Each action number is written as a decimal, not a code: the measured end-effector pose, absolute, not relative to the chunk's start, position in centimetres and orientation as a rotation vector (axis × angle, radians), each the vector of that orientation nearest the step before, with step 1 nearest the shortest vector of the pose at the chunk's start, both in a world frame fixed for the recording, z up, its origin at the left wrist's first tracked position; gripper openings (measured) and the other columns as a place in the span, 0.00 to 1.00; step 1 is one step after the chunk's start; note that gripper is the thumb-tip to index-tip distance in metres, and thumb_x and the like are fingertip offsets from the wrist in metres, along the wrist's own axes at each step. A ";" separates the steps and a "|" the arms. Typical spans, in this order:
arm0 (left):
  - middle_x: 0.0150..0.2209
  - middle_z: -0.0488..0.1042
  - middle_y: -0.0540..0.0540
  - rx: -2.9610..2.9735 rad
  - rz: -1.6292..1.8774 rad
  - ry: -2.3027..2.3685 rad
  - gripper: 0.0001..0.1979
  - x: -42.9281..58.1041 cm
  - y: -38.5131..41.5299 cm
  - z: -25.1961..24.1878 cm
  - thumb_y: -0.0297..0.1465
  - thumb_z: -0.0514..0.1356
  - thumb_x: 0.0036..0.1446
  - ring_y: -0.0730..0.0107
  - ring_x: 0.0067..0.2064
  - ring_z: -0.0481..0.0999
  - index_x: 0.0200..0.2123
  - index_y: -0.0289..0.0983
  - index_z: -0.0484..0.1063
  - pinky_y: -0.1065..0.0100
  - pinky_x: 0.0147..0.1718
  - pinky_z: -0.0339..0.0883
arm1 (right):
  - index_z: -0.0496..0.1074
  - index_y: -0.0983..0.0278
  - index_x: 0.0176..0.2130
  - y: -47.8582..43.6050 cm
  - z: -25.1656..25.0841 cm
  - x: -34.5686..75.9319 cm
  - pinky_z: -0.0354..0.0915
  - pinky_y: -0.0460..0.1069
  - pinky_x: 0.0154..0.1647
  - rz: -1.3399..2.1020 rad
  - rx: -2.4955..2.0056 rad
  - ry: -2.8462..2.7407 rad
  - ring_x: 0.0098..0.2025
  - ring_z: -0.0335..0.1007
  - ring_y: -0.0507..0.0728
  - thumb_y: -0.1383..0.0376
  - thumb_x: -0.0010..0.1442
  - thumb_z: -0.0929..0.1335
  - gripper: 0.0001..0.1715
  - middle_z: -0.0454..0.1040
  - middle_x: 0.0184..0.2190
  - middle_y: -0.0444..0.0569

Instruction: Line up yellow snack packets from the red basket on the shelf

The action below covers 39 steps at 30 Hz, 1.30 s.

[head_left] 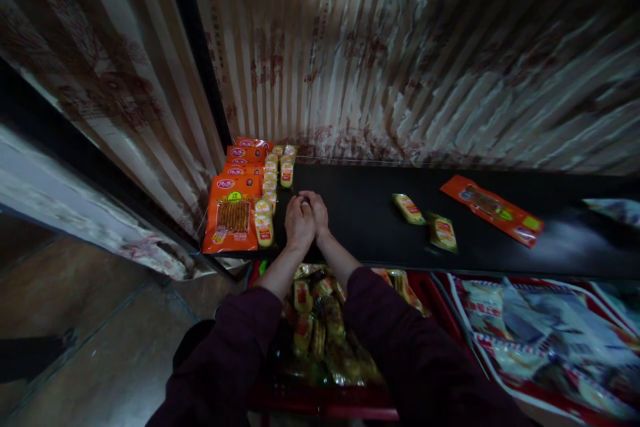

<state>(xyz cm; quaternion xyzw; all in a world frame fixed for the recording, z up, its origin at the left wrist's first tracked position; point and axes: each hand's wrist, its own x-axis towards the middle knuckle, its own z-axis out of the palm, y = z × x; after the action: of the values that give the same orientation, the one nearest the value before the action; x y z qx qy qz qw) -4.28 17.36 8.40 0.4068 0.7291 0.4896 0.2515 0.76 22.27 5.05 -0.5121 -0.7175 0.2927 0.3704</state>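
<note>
Okay, head view: left hand (299, 225) and right hand (319, 212) are together over the black shelf (356, 213), fingers partly curled, can't tell if anything's between them. Small yellow packs (264, 231) line up just left of them, beside the orange packets (234, 213), plus two loose packs (409, 209) farther right on the shelf. Probably light, slick film over soft, crushable contents, so pinch gently by the long sides, don't squeeze the middle.
</note>
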 end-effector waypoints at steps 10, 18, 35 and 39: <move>0.43 0.76 0.45 1.169 1.364 1.828 0.14 -3.6 9.8 7.8 0.26 0.49 0.58 0.69 0.45 0.74 0.41 0.36 0.72 0.68 0.48 0.65 | 0.73 0.64 0.39 14.9 6.5 4.5 0.65 0.51 0.44 0.684 -1.299 -1.932 0.39 0.69 0.57 0.70 0.55 0.64 0.12 0.73 0.38 0.51; 0.38 0.76 0.47 1.234 1.305 1.670 0.11 -1.9 4.5 5.7 0.24 0.52 0.54 0.71 0.40 0.75 0.37 0.36 0.72 0.69 0.44 0.67 | 0.72 0.64 0.41 8.6 5.2 8.4 0.66 0.50 0.42 0.704 -1.258 -1.979 0.38 0.70 0.56 0.70 0.56 0.62 0.13 0.74 0.37 0.51; 0.36 0.77 0.47 1.009 1.024 1.712 0.10 -2.0 2.9 -1.7 0.21 0.54 0.49 0.69 0.41 0.74 0.31 0.37 0.73 0.68 0.46 0.64 | 0.74 0.66 0.42 5.9 -1.4 8.8 0.66 0.49 0.47 0.873 -1.523 -2.121 0.43 0.73 0.57 0.76 0.55 0.64 0.16 0.77 0.41 0.54; 0.36 0.77 0.47 0.902 1.011 1.694 0.10 -2.0 2.9 -4.0 0.23 0.54 0.48 0.68 0.41 0.74 0.31 0.37 0.73 0.68 0.46 0.64 | 0.75 0.65 0.43 5.8 -2.6 8.6 0.66 0.47 0.45 0.909 -1.580 -2.158 0.42 0.74 0.56 0.75 0.57 0.63 0.17 0.78 0.41 0.53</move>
<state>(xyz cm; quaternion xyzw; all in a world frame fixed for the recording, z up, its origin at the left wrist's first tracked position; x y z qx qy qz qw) -1.95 2.90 -4.04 0.3676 0.6904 0.4120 0.4675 8.59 5.81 -2.58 -0.5523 -0.7544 0.3178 0.1575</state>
